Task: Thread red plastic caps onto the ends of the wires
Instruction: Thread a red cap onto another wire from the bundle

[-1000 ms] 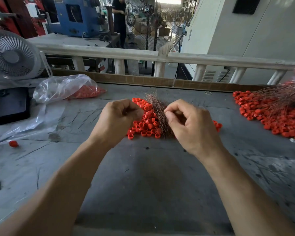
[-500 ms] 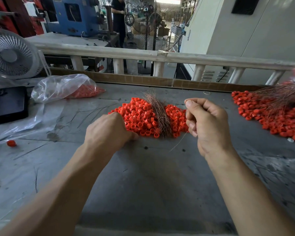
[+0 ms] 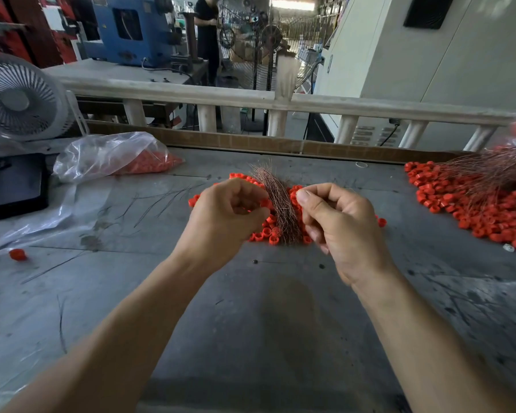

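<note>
The left hand [image 3: 227, 216] pinches a small red plastic cap [image 3: 264, 203]; the right hand [image 3: 340, 225] seems to pinch a thin wire; next, poke it through.

- Centre of bench [image 3: 251, 338]: wires [image 3: 280, 204] atop caps [image 3: 268, 234], between left hand [image 3: 224, 219] and right hand [image 3: 343, 225].
- Far right: capped wires [image 3: 471, 198].
- Left: bag [image 3: 108, 156], with fan [image 3: 18, 99] behind.
- Behind bench: railing [image 3: 370, 107].
</note>
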A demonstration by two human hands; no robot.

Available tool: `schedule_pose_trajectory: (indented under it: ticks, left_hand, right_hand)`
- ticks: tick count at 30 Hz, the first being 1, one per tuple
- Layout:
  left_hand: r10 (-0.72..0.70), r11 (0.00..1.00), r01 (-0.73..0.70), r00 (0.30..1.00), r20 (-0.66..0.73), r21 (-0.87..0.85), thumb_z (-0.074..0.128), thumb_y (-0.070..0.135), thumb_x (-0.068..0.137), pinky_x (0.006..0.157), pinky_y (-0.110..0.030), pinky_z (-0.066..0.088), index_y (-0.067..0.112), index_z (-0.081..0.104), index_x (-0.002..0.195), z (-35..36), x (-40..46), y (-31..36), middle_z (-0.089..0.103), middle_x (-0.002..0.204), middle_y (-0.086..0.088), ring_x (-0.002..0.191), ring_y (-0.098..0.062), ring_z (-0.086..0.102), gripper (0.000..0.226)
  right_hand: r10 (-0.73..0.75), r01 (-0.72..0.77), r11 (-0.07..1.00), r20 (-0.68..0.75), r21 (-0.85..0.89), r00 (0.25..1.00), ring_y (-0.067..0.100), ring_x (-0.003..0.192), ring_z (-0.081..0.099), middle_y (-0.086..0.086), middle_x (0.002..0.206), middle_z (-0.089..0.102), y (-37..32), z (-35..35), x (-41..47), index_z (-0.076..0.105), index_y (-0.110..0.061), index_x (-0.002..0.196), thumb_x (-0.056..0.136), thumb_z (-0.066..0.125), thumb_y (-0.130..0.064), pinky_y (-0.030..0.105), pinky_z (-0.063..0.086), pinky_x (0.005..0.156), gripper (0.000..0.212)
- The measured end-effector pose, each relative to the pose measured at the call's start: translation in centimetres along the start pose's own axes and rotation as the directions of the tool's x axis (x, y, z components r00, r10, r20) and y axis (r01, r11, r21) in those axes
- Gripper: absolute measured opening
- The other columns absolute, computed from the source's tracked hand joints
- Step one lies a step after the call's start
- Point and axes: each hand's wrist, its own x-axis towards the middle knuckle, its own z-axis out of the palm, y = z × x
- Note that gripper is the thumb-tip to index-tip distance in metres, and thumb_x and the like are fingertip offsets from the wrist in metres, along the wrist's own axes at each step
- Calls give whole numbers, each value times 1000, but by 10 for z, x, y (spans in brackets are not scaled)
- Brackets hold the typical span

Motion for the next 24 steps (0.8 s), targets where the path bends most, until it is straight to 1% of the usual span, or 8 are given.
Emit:
schedule_pose_trajectory:
  ticks: [1,3,7,11,14,16,20,24]
  left_hand:
    - [-1,995,2,1000,11,-96,76,2,88,66,-34,59,15,71,101,1,-1,2,73,85,-3,71,-21,69,20]
    - [-12,968,20,999,33,-249,72,-4,89,60,-29,56,9,69,104,3,-1,4,69,81,-5,69,-20,65,20]
    - [-27,921,57,996,83,-385,68,-5,89,63,-28,53,4,67,108,4,-2,5,64,84,-9,72,-18,60,20]
    - [-14,908,57,994,107,-415,66,-6,90,62,-26,53,-3,65,115,5,-3,4,60,85,-9,71,-15,59,25]
    - [-7,904,55,993,114,-423,65,-7,90,62,-25,53,-3,65,115,6,-2,4,61,86,-9,71,-14,59,26]
    - [-1,905,49,994,113,-423,65,-7,89,63,-26,53,-3,65,115,6,-2,3,61,88,-11,71,-14,59,26]
    - [21,917,17,996,90,-399,68,-5,88,64,-28,53,-4,65,114,6,-2,1,62,89,-14,73,-17,59,26]
    - [56,927,-25,996,73,-375,67,-8,88,62,-29,53,0,66,109,7,-2,0,60,89,-16,73,-18,58,23]
  right_hand:
    - [-20,20,1000,20,-7,1000,10,46,46,0,63,61,0,1,-1,69,-16,86,99,66,-14,15,33,39,13]
    - [-49,50,998,60,-24,997,12,49,52,1,70,68,0,2,-1,69,-17,87,99,65,-15,17,35,40,13]
    - [-64,69,996,110,-47,992,12,51,51,-1,67,66,5,3,-2,70,-23,88,93,65,-24,22,37,42,7]
    - [-78,89,988,88,-124,993,5,50,46,-10,58,57,11,4,0,72,-28,88,88,66,-37,19,36,49,10]
    - [-128,137,977,71,-160,989,1,50,50,-15,58,61,15,4,1,74,-29,89,88,69,-36,13,37,52,9]
    - [-151,162,969,70,-186,986,0,52,53,-13,61,65,15,4,1,75,-30,89,88,71,-36,12,39,53,7]
    - [-187,194,949,54,-249,981,4,62,61,-5,70,72,15,5,0,75,-32,89,87,73,-37,19,48,61,5]
    - [-181,187,942,47,-279,982,3,59,58,-4,67,71,14,5,-2,76,-30,86,90,75,-31,20,48,60,3]
